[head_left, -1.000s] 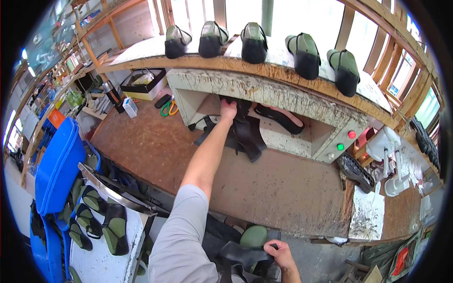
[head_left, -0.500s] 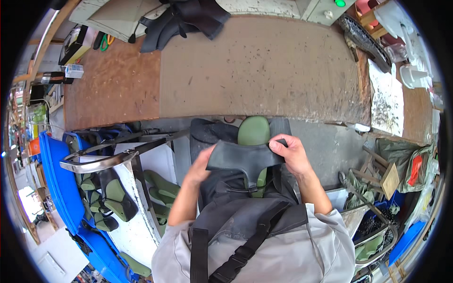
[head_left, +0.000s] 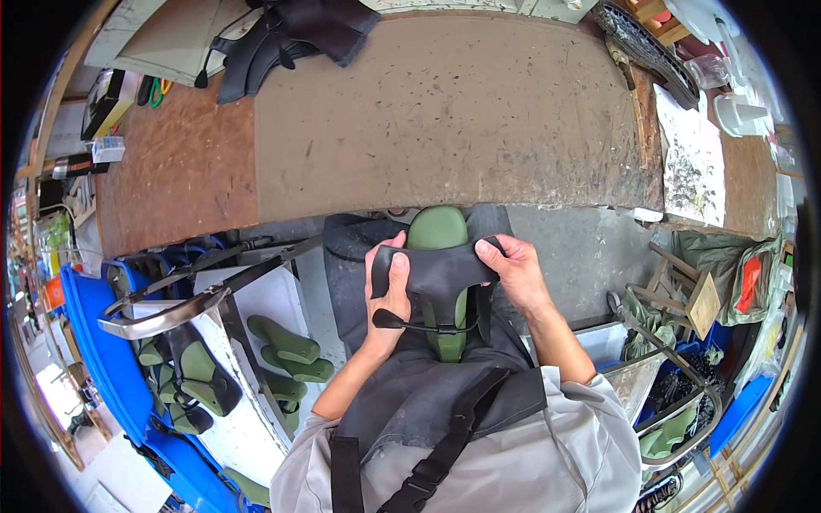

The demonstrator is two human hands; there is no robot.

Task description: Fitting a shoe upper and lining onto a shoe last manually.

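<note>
A green shoe last rests upright between my thighs, its rounded end toward the workbench. Across it lies a black leather shoe upper, stretched sideways, with a narrower part running down the last. My left hand pinches the upper's left end, thumb on top. My right hand grips the right end between thumb and fingers. Below, a thin black strap with a dark tab crosses the last. The undersides of both grips are hidden.
The brown workbench stands ahead, with black leather uppers at its far left. On my left, several green lasts lie on a white shelf behind a metal bar, beside a blue bin. A wooden stool is at right.
My left hand, blurred at the upper's left end before, now clasps it with the thumb on top. The upper sits more squarely over the last. The whole view has shifted slightly.
</note>
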